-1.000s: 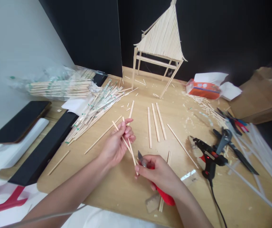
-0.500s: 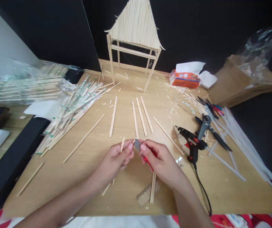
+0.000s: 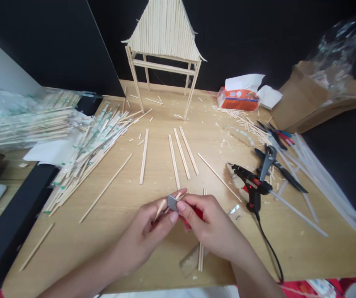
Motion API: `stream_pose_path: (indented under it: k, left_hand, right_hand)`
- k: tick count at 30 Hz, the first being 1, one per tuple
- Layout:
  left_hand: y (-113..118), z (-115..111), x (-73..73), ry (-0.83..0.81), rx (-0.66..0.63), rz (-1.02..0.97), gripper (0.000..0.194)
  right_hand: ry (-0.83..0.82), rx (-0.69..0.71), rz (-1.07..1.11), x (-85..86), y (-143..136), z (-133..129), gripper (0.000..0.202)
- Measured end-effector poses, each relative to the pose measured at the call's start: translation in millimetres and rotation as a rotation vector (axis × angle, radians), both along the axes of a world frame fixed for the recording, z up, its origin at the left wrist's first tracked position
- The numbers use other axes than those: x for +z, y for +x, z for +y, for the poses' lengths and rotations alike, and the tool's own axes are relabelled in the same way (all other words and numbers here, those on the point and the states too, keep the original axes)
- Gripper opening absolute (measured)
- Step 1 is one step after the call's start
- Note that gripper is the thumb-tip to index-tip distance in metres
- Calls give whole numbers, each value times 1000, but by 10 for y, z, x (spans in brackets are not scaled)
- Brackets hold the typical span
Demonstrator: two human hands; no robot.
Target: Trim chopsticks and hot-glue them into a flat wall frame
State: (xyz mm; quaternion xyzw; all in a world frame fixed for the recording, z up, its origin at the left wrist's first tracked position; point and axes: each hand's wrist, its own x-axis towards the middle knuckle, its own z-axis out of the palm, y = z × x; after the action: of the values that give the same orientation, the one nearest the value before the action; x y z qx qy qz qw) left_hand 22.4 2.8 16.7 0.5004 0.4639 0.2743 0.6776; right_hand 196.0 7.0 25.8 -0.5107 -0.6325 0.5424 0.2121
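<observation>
Near the front middle of the table, my left hand (image 3: pixel 156 225) is closed around wooden sticks (image 3: pixel 160 210), whose ends poke out above the fingers. My right hand (image 3: pixel 201 213) grips a small red tool with a flat grey blade (image 3: pixel 173 203). That blade lies against a stick between my two hands, close to my left thumb. Paired sticks (image 3: pixel 182 154) lie on the table just beyond my hands. Another pair (image 3: pixel 201 252) rests over a clear ruler (image 3: pixel 187 261) below my right hand.
A stick-built house model (image 3: pixel 165 37) stands at the back. Bundled sticks (image 3: pixel 81 153) lie left. A glue gun (image 3: pixel 252 186), pliers (image 3: pixel 279 136), glue sticks (image 3: pixel 327 178), a tissue box (image 3: pixel 240 99) and a paper bag (image 3: pixel 302 95) are right.
The view has shifted slightly. My hands are closer together and a little lower in the picture, and the grey blade now sits over the left fingers.
</observation>
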Motion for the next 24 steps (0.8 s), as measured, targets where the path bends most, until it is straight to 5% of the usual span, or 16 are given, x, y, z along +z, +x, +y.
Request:
stream_pose_path:
  k: [24]
  left_hand:
    - [-41, -37, -28, 332, -64, 221, 19]
  right_hand:
    - [49, -14, 76, 106, -51, -32, 23]
